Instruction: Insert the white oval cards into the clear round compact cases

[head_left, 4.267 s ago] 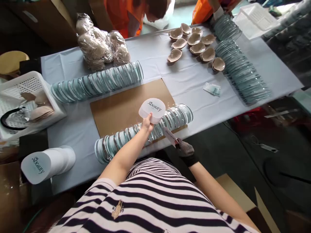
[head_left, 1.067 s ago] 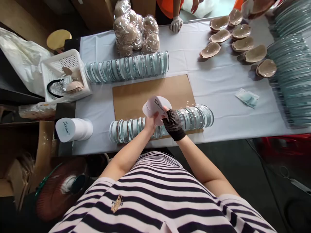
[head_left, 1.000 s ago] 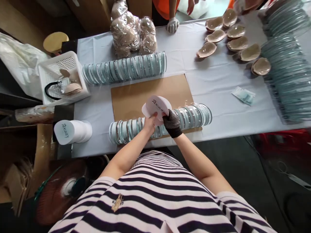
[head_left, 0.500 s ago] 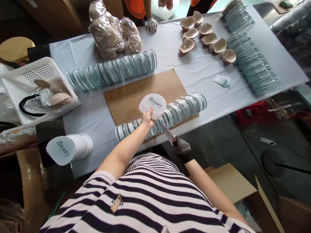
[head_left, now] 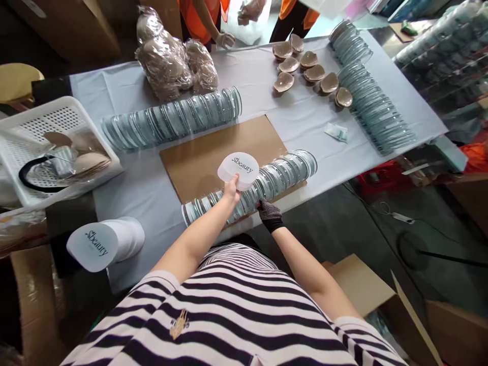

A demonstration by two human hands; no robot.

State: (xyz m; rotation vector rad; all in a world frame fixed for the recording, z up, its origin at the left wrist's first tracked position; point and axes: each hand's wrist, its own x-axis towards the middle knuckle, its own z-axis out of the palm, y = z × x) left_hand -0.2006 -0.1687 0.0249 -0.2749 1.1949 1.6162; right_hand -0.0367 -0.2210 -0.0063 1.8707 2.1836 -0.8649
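Now left hand (head_left: 231, 189) grips card (head_left: 238, 170).

- The white rounded card (head_left: 238, 171) pinched in the bare left hand (head_left: 231, 191) reads "Sbeauty" in dark letters.
- At eight o'clock from it, the white stack of like cards (head_left: 102, 244) lying on its side shows "Sbeauty" on its front face.
- The small packet (head_left: 336, 132) at two o'clock has print too small to read.
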